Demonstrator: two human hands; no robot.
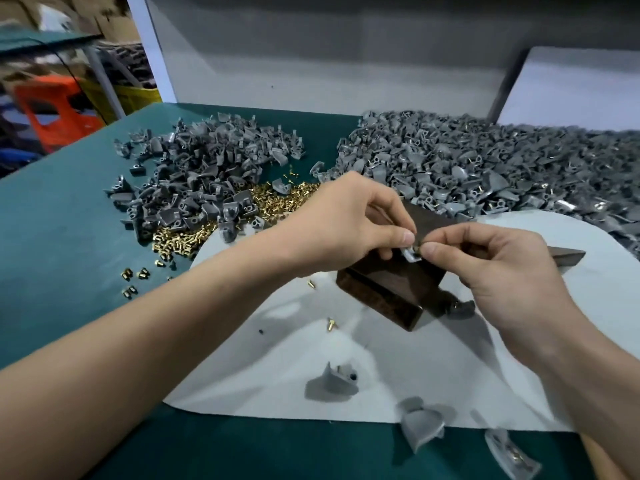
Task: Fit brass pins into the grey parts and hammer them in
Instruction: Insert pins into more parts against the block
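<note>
A small assembly workshop: a green-covered work surface [62,220] heaped with moulded grey plastic parts [485,161] and loose brass pins [277,202], with what look like blurred cardboard boxes [104,15] beyond its far left corner.

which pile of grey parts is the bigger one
The right pile, spreading to the frame's right edge; the left pile beside the brass pins is far smaller.
</note>
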